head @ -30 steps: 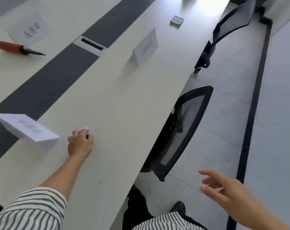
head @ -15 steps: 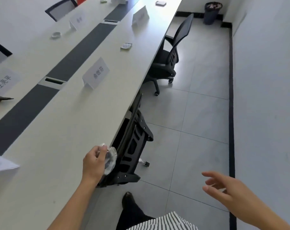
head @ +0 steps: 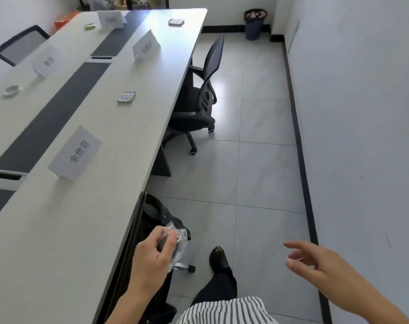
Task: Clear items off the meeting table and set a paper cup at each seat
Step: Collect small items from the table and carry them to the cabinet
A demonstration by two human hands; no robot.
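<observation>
My left hand (head: 152, 256) is closed around a crumpled clear plastic wrapper (head: 179, 242), held past the near edge of the long white meeting table (head: 65, 230), above a pushed-in chair. My right hand (head: 320, 265) hangs over the floor with fingers spread and nothing in it. Further along the table lie a small clear packet (head: 126, 97), a flat item (head: 176, 21) near the far end, a clear lump (head: 11, 90) on the opposite side, and a green item (head: 90, 26). No paper cup is in view.
White name cards (head: 76, 154) (head: 146, 45) (head: 46, 63) stand along the table. A black office chair (head: 198, 94) sits pulled out from the table edge; another chair (head: 152, 220) is tucked under beside my left hand. A dark waste bin (head: 255, 23) stands in the far corner by the right wall.
My left hand picked the wrapper off the tabletop and carried it off the table edge. The view swung up along the table toward the far corner. My right hand stayed spread.
</observation>
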